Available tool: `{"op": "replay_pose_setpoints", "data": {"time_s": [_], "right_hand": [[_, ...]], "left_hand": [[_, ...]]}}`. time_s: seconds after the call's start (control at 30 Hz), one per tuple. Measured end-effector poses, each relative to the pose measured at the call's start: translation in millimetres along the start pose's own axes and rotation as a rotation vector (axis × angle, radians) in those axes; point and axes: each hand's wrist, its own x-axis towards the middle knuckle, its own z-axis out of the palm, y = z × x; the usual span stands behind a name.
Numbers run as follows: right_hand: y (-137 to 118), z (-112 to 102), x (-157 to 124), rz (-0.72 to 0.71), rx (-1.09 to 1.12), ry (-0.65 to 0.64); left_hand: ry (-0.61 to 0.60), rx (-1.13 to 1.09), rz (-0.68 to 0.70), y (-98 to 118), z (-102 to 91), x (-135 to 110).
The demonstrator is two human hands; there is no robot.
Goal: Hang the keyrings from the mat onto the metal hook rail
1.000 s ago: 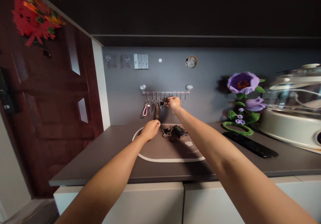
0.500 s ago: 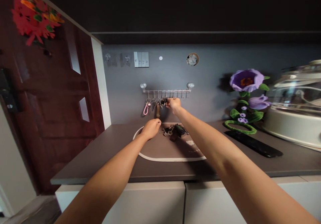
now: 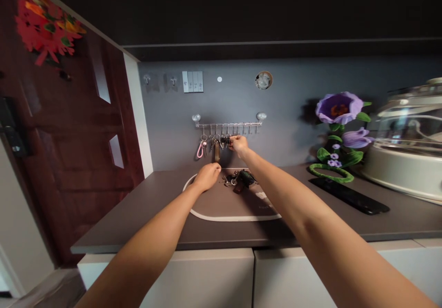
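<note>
A clear hook rack [image 3: 229, 124] is fixed to the grey wall, with several bunches of keys hanging from its left half. One bunch has a pink loop [image 3: 200, 149], another a brown strap [image 3: 217, 151]. My right hand [image 3: 239, 146] is at the rack's middle hooks, its fingers pinched on a small bunch of keys [image 3: 228, 141] at the end of the hanging row. Low over the left part of a brown mat [image 3: 221, 206] is my left hand [image 3: 207, 176], its fingers curled closed; what they hold, if anything, is hidden. Beside it on the mat lies a pile of keys and fobs [image 3: 243, 178].
To the right stand purple felt flowers [image 3: 340, 110] on a green ring base, a black phone-like slab [image 3: 348, 195] and a clear-domed white appliance [image 3: 397, 170]. A dark shelf [image 3: 241, 13] overhangs the counter. On the left is a red-brown door [image 3: 79, 160].
The view has shifted very slightly. My right hand has dipped a little at the hooks, still pinching the keys. My left hand stays in place.
</note>
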Motion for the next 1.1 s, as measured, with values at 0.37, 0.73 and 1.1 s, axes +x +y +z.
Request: {"op": "replay_pose_setpoints", "data": {"time_s": [0.37,0.73,1.1], "right_hand": [[-1,-19,-8,-0.116,-0.26,-0.035],[-2,-37,-51,-0.285,-0.312,-0.091],[36,-60,-93,-0.378,-0.696,-0.291]], "left_hand": [[0.023,-0.014,0.011,1,-3.3,-2],[-0.004,-0.118,0.034,2,-5.4,-4],[-0.117,-0.081,0.117,-2,-2.4,-3]]}}
